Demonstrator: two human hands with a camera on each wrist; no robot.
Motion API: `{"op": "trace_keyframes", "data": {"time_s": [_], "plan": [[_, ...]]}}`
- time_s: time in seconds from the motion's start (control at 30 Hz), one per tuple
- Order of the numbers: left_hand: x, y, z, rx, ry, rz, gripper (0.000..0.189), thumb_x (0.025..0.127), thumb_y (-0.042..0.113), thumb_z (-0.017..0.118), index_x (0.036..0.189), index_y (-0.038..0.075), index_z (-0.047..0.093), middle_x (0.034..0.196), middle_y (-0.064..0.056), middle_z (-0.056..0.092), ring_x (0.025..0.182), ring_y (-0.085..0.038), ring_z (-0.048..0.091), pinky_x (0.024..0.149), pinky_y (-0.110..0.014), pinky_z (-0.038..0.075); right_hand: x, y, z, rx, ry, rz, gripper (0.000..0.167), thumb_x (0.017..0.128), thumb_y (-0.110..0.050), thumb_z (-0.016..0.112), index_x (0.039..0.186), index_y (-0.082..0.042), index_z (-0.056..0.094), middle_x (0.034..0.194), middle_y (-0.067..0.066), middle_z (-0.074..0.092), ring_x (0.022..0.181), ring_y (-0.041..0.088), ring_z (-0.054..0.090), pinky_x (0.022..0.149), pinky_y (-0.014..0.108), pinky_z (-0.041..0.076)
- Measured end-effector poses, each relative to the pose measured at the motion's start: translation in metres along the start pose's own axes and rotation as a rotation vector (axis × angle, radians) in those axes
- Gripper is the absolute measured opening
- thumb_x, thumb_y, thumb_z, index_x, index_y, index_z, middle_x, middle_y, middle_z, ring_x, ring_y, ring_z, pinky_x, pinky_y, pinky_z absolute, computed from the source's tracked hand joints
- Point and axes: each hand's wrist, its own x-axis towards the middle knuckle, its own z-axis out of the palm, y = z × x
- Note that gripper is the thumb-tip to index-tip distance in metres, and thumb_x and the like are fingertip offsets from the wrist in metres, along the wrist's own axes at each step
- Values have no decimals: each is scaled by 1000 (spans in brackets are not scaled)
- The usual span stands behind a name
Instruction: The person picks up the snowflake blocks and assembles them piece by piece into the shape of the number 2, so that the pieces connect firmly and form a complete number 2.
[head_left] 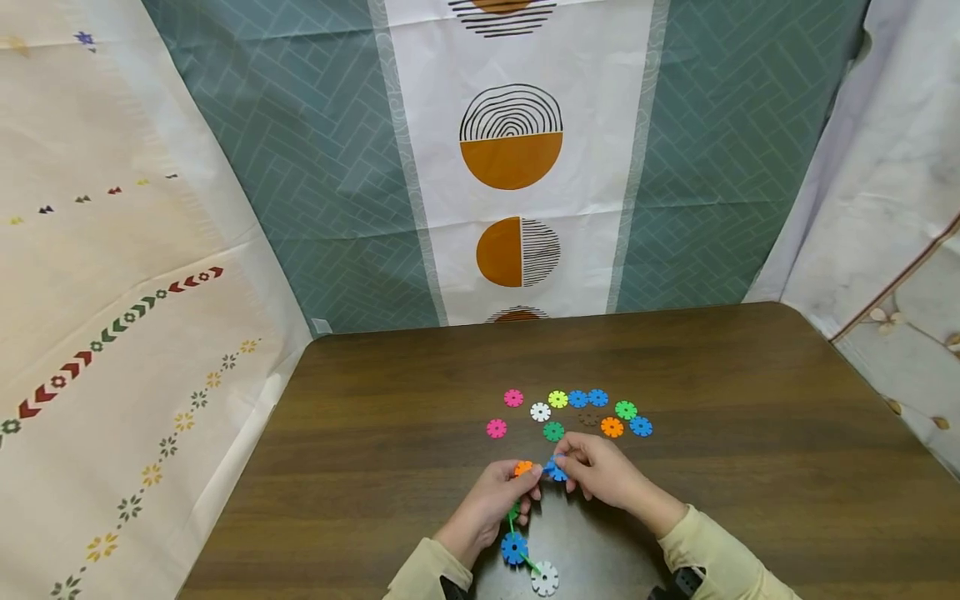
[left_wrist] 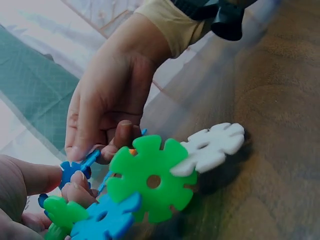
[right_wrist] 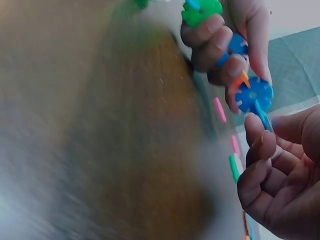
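Disc chain (head_left: 514, 548) is located at the bottom centre of the head view, with a white disc (head_left: 545, 578) at its lower end. The left hand (head_left: 491, 498) grasps the chain near an orange disc (head_left: 523, 468); the right hand (head_left: 600, 473) grips at the blue discs (head_left: 557, 472) beside it. Loose discs (head_left: 612, 427) in several colours lie on the brown table (head_left: 375, 408), above the hands in the frame.

Left wrist view: a green disc (left_wrist: 150, 187) stands at centre, joined to the white disc at its upper right and another blue one below. The left hand, partly cut off at lower left, holds the chain; the right hand enters from the top, fingertips at the blue parts.

Right wrist view: at right, the right thumb and fingers pinch an edge-on blue piece (right_wrist: 263, 116), which meets a face-on blue wheel (right_wrist: 254, 94) under the left thumb.
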Motion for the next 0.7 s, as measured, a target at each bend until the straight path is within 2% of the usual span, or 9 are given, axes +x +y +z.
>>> {"op": "trace_keyframes", "data": {"time_s": [0.13, 0.27, 0.4, 0.5, 0.63, 0.7], "plan": [[-3, 1, -1, 16, 6, -10, 30, 99, 23, 58, 101, -6, 65, 68, 1, 58, 49, -7, 45, 42, -18, 42, 7, 3, -5, -39, 50, 17, 17, 102, -20, 53, 94, -8, 62, 67, 4, 60, 43, 11, 45, 44, 30, 46], [-6, 1, -4, 16, -7, -12, 30, 100, 23, 57, 102, -6, 63, 68, 0, 59, 48, -6, 47, 42, -17, 43, 19, 4, -10, -114, 102, 2, 12, 98, -14, 59, 92, -5, 66, 73, 4, 62, 46, 13, 48, 45, 30, 47], [-9, 1, -6, 20, -27, -11, 29, 100, 23, 56, 100, -6, 62, 70, -1, 60, 47, -6, 48, 43, -18, 44, 36, 4, -11, -307, 176, -35, 4, 91, -11, 69, 94, -9, 70, 81, -3, 65, 65, 12, 58, 61, 32, 52], [-10, 0, -7, 24, -34, -17, 28, 100, 23, 57, 100, -5, 62, 70, -1, 60, 47, -7, 49, 43, -18, 45, 49, 4, -10, -441, 213, -35, 13, 87, -12, 74, 100, -9, 72, 81, -6, 63, 75, 12, 57, 68, 33, 49], [-11, 0, -7, 33, -37, -41, 27, 99, 23, 58, 101, -3, 63, 70, -1, 61, 48, -7, 50, 44, -18, 45, 61, 4, -7, -556, 227, -13, 28, 85, -17, 76, 111, -8, 71, 73, -3, 53, 64, 12, 47, 56, 29, 41], [-12, 1, -7, 38, -38, -51, 26, 99, 23, 58, 103, -2, 64, 70, -1, 61, 48, -7, 50, 44, -18, 45, 66, 5, -4, -611, 234, -5, 32, 86, -21, 76, 115, -9, 70, 74, -1, 53, 60, 13, 43, 52, 28, 36]]}}
